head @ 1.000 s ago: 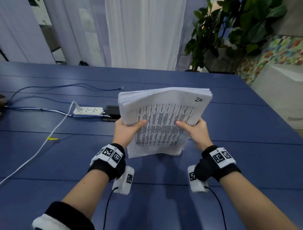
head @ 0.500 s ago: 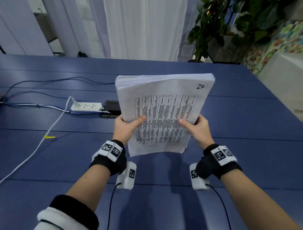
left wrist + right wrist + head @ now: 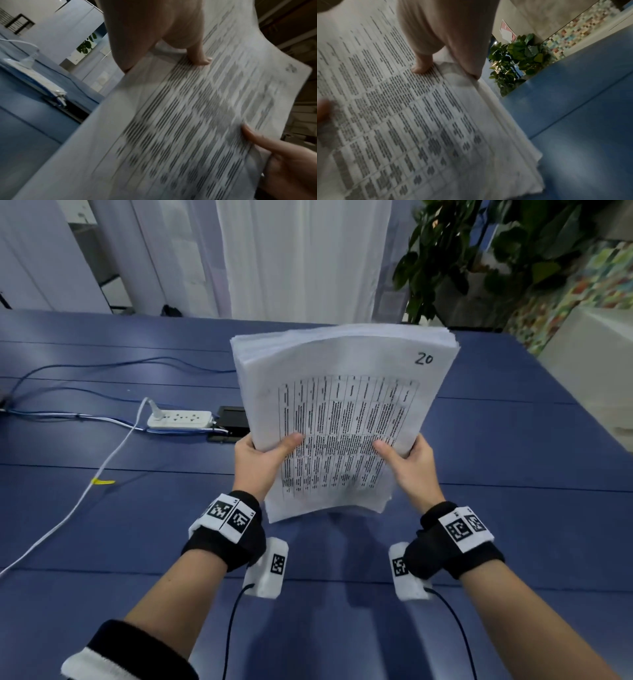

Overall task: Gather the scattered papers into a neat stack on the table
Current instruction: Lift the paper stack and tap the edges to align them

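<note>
We are observing: left hand (image 3: 262,462) and right hand (image 3: 412,465) gripping paper stack (image 3: 342,412), thumbs pressing top sheet, lower edge nearing tabletop (image 3: 513,508).

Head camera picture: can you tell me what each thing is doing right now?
paper stack: gathered, held upright, tilted, over the table.
left hand: grips the stack's left edge.
right hand: grips its right edge.
power strip: lying on the table, white cable plugged in.

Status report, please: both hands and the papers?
Left hand and right hand grip the paper stack. Stack upright above the table. Nothing in the way.
</note>
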{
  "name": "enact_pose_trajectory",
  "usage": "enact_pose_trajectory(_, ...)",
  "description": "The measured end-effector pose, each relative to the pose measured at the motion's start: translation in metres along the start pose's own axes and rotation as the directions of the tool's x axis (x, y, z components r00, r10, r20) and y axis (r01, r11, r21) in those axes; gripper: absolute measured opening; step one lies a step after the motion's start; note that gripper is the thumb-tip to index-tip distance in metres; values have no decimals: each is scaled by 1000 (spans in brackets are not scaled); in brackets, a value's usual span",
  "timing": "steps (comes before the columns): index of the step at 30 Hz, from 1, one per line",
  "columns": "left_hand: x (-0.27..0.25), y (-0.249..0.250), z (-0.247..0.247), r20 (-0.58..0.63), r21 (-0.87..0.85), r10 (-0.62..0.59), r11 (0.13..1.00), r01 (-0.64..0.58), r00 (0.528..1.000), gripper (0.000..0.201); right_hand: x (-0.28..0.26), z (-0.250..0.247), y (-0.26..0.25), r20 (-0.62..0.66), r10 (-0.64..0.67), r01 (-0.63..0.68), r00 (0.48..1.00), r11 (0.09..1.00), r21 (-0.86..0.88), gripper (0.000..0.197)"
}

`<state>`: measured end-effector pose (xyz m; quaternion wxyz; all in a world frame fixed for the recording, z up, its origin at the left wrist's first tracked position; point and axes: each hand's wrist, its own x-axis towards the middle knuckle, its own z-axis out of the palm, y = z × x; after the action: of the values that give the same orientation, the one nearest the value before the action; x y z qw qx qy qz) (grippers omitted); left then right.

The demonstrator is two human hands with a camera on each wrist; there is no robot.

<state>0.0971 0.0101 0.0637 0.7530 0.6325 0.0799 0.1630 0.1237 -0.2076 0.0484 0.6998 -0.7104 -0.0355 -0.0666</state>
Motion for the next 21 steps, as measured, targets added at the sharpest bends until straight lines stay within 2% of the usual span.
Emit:
enact_pose_trajectory(5,-1,-7,-4,41,50,-41,998,39,998,24,-5,-9,18,46,93,-92,995,996,-14,39)
enact_pose_trajectory(8,-3,-16,-4,51,47,-63,997,60,997,24,-6,-4,25,76,142,-143,987,990,14,34)
enact_pose_trajectory(11,-7,-23,0,49,17,-103,995,102,993,22,-8,6,31,58,146,-148,988,988,43,32)
enact_pose_trajectory(14,-3,-22,-5,-4,-25,-116,993,116,993,19,-5,6,28,8,155,-155,988,976,156,30)
enact_pose_trajectory(19,-2,-21,-9,34,62,-107,992,105,994,24,-10,4,36,72,141,-146,987,987,64,28)
enact_pose_trajectory(21,-4,-19,-8,19,56,-96,994,95,995,29,-10,3,37,64,147,-151,987,985,79,28)
